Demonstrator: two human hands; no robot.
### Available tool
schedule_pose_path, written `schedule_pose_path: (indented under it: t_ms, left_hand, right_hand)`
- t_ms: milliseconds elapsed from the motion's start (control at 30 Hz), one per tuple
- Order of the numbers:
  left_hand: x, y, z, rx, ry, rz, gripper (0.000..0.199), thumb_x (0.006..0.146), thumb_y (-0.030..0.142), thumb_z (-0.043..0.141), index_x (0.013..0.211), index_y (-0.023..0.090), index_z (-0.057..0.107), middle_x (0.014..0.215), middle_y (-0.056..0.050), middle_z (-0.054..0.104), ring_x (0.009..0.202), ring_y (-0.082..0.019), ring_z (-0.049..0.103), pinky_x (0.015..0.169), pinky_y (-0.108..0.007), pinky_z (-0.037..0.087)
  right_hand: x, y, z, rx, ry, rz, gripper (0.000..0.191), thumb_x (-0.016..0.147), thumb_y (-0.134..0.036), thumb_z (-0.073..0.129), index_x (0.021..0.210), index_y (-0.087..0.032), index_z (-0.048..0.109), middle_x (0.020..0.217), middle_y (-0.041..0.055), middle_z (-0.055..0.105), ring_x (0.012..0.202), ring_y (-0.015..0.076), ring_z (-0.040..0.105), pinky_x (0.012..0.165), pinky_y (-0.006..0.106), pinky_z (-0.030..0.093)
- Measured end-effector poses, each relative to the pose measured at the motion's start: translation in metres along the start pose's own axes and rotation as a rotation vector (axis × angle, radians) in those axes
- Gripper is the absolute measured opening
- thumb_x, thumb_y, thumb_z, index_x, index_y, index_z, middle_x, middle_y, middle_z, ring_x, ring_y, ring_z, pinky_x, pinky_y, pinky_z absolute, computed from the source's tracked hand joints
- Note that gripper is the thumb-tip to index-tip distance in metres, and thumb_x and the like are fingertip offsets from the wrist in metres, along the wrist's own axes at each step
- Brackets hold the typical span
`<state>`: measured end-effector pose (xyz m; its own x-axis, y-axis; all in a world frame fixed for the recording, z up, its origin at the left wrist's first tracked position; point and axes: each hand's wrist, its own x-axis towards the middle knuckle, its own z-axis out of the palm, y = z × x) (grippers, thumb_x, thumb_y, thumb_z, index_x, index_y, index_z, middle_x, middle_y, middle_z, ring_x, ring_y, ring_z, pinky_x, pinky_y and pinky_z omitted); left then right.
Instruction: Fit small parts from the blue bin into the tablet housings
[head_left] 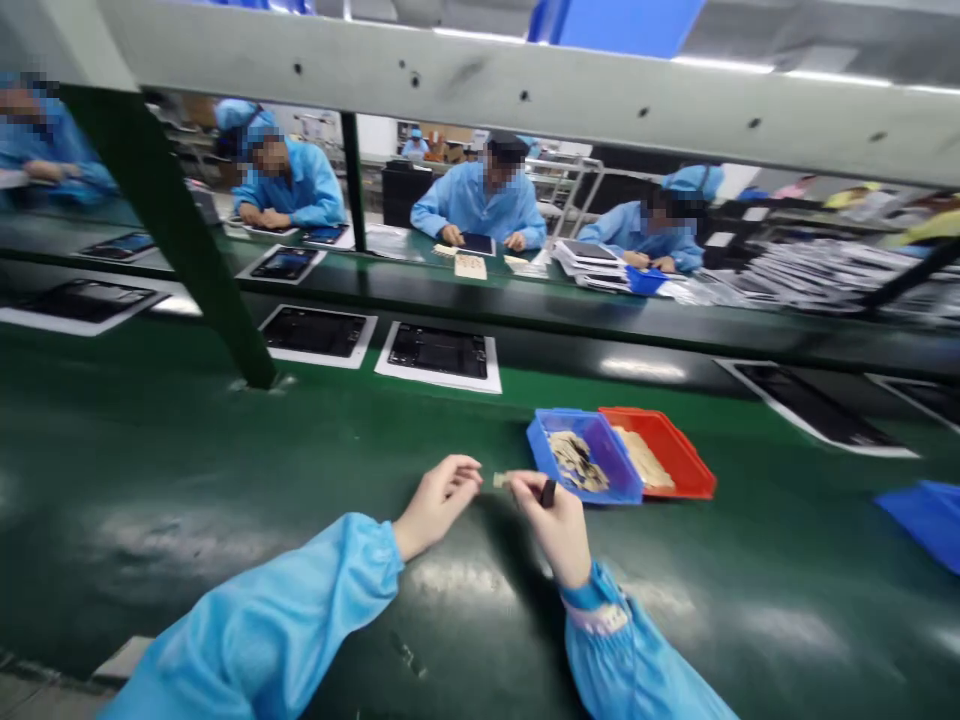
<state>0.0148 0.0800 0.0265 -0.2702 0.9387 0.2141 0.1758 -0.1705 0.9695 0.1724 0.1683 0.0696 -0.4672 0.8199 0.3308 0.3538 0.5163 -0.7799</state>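
My left hand point(439, 505) is over the green bench, its fingers loosely curled and slightly apart, with nothing visible in them. Facing it, my right hand point(559, 525) is closed, with a small pale flat piece point(499, 480) at its fingertips, in the gap between both hands. A short dark object, perhaps the end of a tool, point(549, 493) sticks up from the right fist; its kind is unclear. Just beyond the right hand stands a blue bin point(626, 488) of pale and dark small pieces. Touching it is a red bin point(694, 470) with pale pieces.
Dark tablet-like panels on white sheets point(439, 352) line the bench's far side. A green post point(187, 240) rises at left, and a pale beam point(465, 85) crosses above. Co-workers in blue point(480, 205) sit opposite. A blue container point(926, 520) lies at right.
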Motion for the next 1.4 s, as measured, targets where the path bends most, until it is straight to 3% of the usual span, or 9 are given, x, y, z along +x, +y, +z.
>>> schedule_pose_path:
  t_ms: [200, 367, 500, 667, 767, 1067, 1167, 1333, 1400]
  left_hand:
    - [0.008, 0.004, 0.007, 0.055, -0.015, 0.100, 0.011, 0.079, 0.023, 0.059, 0.077, 0.015, 0.065, 0.074, -0.003, 0.062, 0.068, -0.012, 0.058, 0.062, -0.020, 0.047]
    - [0.004, 0.006, 0.005, 0.077, -0.018, 0.137, 0.011, 0.079, 0.022, 0.060, 0.077, 0.017, 0.070, 0.075, -0.005, 0.065, 0.069, -0.013, 0.059, 0.062, -0.022, 0.047]
    - [0.006, 0.004, 0.007, 0.056, -0.009, 0.159, 0.011, 0.079, 0.020, 0.062, 0.079, 0.019, 0.073, 0.078, -0.005, 0.069, 0.073, -0.015, 0.062, 0.068, -0.024, 0.049]
    - [0.007, 0.000, 0.008, 0.031, 0.037, 0.137, 0.010, 0.077, 0.019, 0.065, 0.079, 0.019, 0.075, 0.079, -0.005, 0.071, 0.073, -0.015, 0.064, 0.067, -0.023, 0.049]
    - [0.007, 0.000, 0.008, 0.040, 0.036, 0.140, 0.009, 0.076, 0.019, 0.066, 0.078, 0.020, 0.075, 0.078, -0.004, 0.072, 0.071, -0.015, 0.065, 0.068, -0.023, 0.050]
    - [0.006, 0.005, 0.007, 0.074, 0.031, 0.173, 0.008, 0.076, 0.023, 0.066, 0.075, 0.021, 0.074, 0.076, -0.004, 0.072, 0.071, -0.015, 0.064, 0.071, -0.025, 0.050]
    - [0.005, 0.006, 0.005, 0.084, 0.032, 0.168, 0.009, 0.076, 0.019, 0.064, 0.076, 0.019, 0.074, 0.076, -0.004, 0.071, 0.071, -0.014, 0.063, 0.068, -0.023, 0.049]
    - [0.000, 0.008, 0.004, 0.108, -0.012, 0.102, 0.013, 0.080, 0.018, 0.057, 0.079, 0.018, 0.070, 0.082, -0.005, 0.067, 0.075, -0.014, 0.061, 0.063, -0.021, 0.047]
    - [-0.004, 0.008, 0.003, 0.104, -0.035, 0.069, 0.014, 0.082, 0.020, 0.054, 0.081, 0.017, 0.068, 0.086, -0.006, 0.066, 0.077, -0.015, 0.060, 0.063, -0.022, 0.046]
  right_hand:
    - [-0.016, 0.011, 0.013, 0.071, -0.112, -0.039, 0.024, 0.079, -0.041, 0.060, 0.078, -0.020, 0.070, 0.071, 0.0055, 0.072, 0.063, 0.0197, 0.066, 0.060, 0.028, 0.054]
    - [-0.017, 0.016, 0.013, 0.038, 0.021, -0.094, 0.019, 0.077, -0.041, 0.063, 0.074, -0.022, 0.064, 0.069, 0.0041, 0.066, 0.049, 0.0163, 0.056, 0.045, 0.027, 0.048]
    - [-0.017, 0.020, 0.014, 0.034, -0.057, -0.173, 0.017, 0.080, -0.038, 0.060, 0.078, -0.024, 0.069, 0.079, 0.0067, 0.070, 0.066, 0.0210, 0.066, 0.057, 0.028, 0.055]
    - [-0.020, 0.028, 0.016, 0.027, -0.049, -0.194, 0.019, 0.074, -0.039, 0.068, 0.088, -0.027, 0.070, 0.081, 0.0037, 0.072, 0.040, 0.0126, 0.052, 0.041, 0.025, 0.051]
    - [-0.020, 0.028, 0.016, 0.038, -0.036, -0.201, 0.016, 0.074, -0.038, 0.068, 0.084, -0.026, 0.070, 0.078, 0.0029, 0.072, 0.039, 0.0119, 0.051, 0.040, 0.024, 0.050]
    - [-0.018, 0.019, 0.016, 0.047, -0.106, -0.189, 0.015, 0.084, -0.032, 0.055, 0.078, -0.024, 0.067, 0.079, 0.0057, 0.070, 0.072, 0.0215, 0.068, 0.065, 0.028, 0.056]
    - [-0.011, 0.025, 0.002, 0.002, 0.050, -0.167, 0.017, 0.085, -0.034, 0.052, 0.079, -0.024, 0.065, 0.080, 0.0063, 0.068, 0.076, 0.0224, 0.065, 0.072, 0.032, 0.054]
    - [0.029, 0.058, -0.063, -0.304, 0.737, 0.145, 0.035, 0.082, -0.043, 0.048, 0.091, -0.014, 0.065, 0.087, 0.0146, 0.067, 0.081, 0.0266, 0.063, 0.078, 0.039, 0.049]
    - [0.041, 0.075, -0.092, -0.411, 0.764, 0.208, 0.038, 0.078, -0.044, 0.052, 0.088, -0.010, 0.066, 0.085, 0.0164, 0.068, 0.079, 0.0284, 0.063, 0.077, 0.040, 0.048]
